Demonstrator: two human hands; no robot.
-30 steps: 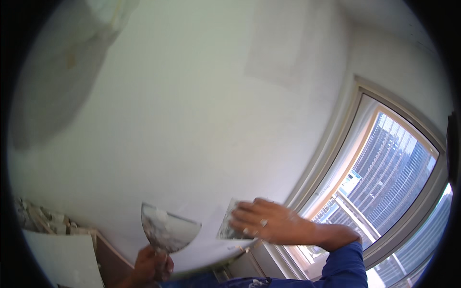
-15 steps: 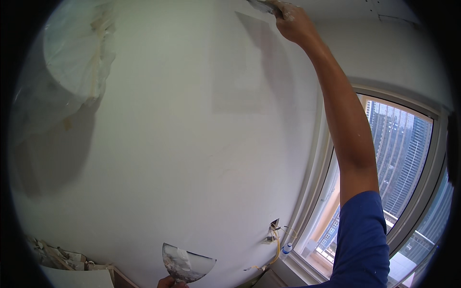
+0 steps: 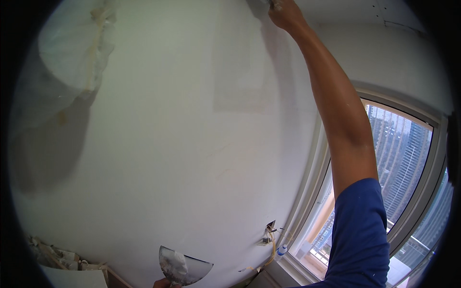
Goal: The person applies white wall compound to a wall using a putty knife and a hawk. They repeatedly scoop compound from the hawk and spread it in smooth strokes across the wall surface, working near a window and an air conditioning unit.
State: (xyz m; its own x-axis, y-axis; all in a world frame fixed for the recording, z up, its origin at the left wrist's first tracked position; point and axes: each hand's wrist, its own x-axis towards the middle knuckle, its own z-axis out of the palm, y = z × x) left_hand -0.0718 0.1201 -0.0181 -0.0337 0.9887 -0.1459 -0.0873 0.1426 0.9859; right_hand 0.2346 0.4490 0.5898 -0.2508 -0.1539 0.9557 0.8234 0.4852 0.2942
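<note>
Plastering, white wall [image 3: 182, 144], beside window [image 3: 398, 192].
Right hand [image 3: 286, 13] at the wall's top edge, pressing a pale tool, barely visible; grip cannot be told. Left hand [image 3: 165, 283], grip closed on a broad steel trowel [image 3: 184, 266] loaded with plaster, held low as reserve.

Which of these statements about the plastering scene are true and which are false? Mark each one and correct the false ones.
1. The right hand reaches high up the white wall. True.
2. The left hand holds a wide putty knife carrying filler. True.
3. The window is on the person's left. False: it is on the right.
4. The sleeve is red. False: it is blue.
5. Wires hang from an open wall socket near the window. True.
</note>
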